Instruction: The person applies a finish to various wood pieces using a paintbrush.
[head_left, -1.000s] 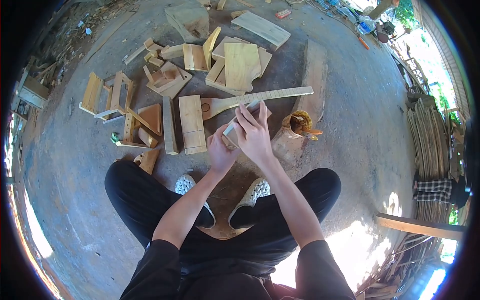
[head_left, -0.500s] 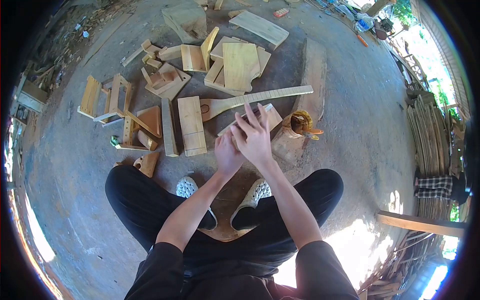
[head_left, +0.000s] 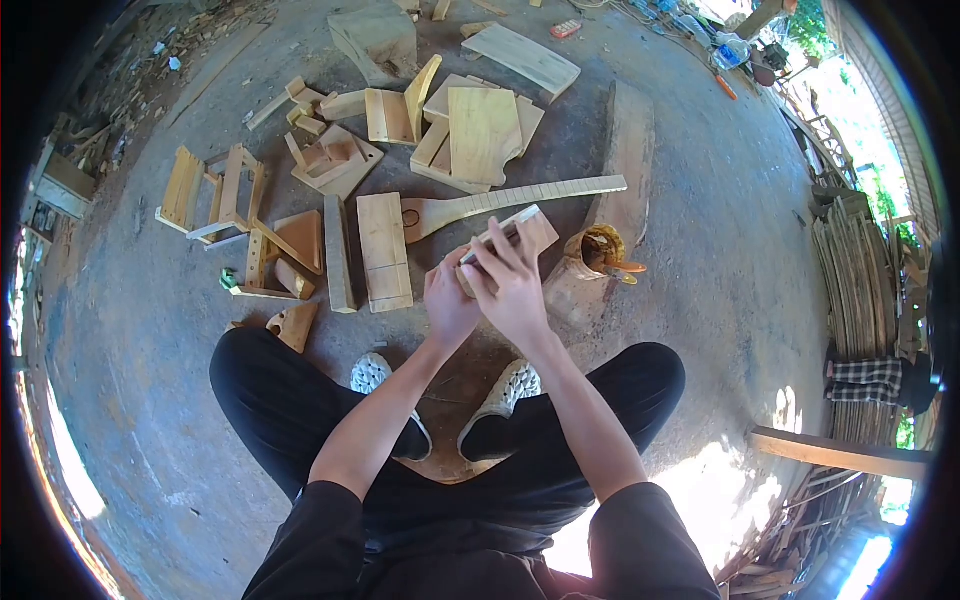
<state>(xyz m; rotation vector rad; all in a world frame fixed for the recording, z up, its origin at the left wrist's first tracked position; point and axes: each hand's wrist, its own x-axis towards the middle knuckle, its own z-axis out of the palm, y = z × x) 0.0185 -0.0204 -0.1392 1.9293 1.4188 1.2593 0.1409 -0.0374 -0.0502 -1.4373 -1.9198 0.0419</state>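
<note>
A short, pale wooden block (head_left: 541, 231) is tilted between my hands, its far end showing past my fingers. My left hand (head_left: 452, 300) is closed around the block's near left end. Over its top and right side curl the fingers of my right hand (head_left: 510, 285), covering much of the block. Just beyond lies a long wooden piece with a narrow, ruled neck (head_left: 545, 190). To the left, a flat board with pencil lines (head_left: 385, 255) rests on the floor beside a thicker plank (head_left: 340, 255).
A yellow-rimmed container (head_left: 598, 250) with an orange-handled tool stands at the right, by a long plank (head_left: 625, 150). Stacked boards (head_left: 485, 135) lie at the back. Small wooden frames (head_left: 215, 195) stand left. My shoes (head_left: 512, 390) are close below my hands.
The wooden block has risen slightly and turned in my hands. My right fingers, spread before, now curl over it. The objects on the floor have stayed in place.
</note>
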